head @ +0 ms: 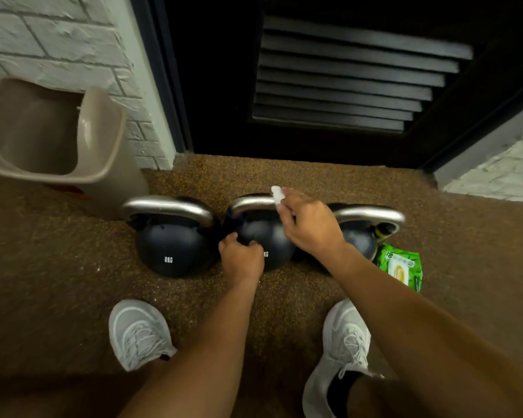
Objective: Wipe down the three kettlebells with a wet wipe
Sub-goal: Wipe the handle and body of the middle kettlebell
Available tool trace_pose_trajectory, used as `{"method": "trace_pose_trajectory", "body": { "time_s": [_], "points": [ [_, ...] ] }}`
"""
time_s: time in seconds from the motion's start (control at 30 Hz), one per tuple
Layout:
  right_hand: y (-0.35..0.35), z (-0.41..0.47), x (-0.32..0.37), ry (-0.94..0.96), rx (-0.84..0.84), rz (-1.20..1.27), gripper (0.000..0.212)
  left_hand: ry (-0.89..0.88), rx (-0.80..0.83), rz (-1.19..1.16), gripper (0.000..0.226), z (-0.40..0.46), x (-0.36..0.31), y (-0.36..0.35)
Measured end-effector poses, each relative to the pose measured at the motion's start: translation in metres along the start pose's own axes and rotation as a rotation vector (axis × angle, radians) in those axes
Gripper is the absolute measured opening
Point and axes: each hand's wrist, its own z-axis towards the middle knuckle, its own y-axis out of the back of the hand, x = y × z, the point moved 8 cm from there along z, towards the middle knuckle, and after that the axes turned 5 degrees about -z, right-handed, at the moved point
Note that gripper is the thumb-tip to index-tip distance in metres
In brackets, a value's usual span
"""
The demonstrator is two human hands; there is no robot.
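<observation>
on the speckled floor just ahead of your shoes, the three kettlebells stand in a row before the dark louvred door: the left kettlebell (173,248), the middle kettlebell (263,236) and the right kettlebell (361,233), close side by side. the likeliest slip from here is the wet wipe (277,194) sliding out of your pinch, since only a small wad of it shows past your fingertips and the steel handle is smooth and curved; you could then rub the metal with bare skin. the middle bell could also rock or roll against its neighbours if you press sideways on the handle without bracing, and your feet are near. the green wipe pack (400,267) lies just beside the right bell, where a shifted bell could catch it. your right hand (310,224) has its fingers curled, pinching the wipe against the right end of the middle handle. your left hand (241,254) rests on the front of the middle bell's body, fingers bent over it, apparently steadying it; how firmly it grips, you cannot tell.
</observation>
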Motion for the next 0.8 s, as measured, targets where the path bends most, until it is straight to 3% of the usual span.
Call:
{"method": "trace_pose_trajectory", "body": {
  "time_s": [0.13,0.33,0.43,0.53,0.7,0.8],
  "points": [
    [-0.001,0.009,0.000,0.078,0.014,0.001,0.030,0.034,-0.006,0.017,0.074,0.007,0.013,-0.004],
    [-0.013,0.033,0.016,0.202,0.255,-0.149,0.048,0.101,0.081,-0.102,0.118,0.024,0.033,-0.015],
    [-0.015,0.041,0.015,0.229,0.357,-0.212,0.045,0.176,0.145,-0.161,0.141,0.029,0.045,-0.026],
    [-0.015,0.044,0.025,0.311,0.355,-0.275,0.042,0.199,0.183,-0.203,0.159,0.032,0.054,-0.039],
    [-0.028,0.047,0.050,0.430,0.284,-0.266,0.047,0.170,0.160,-0.205,0.155,0.035,0.059,-0.044],
    [-0.030,0.038,0.033,0.377,0.200,-0.149,0.047,0.171,0.149,-0.189,0.149,0.038,0.060,-0.045]
  ]
}}
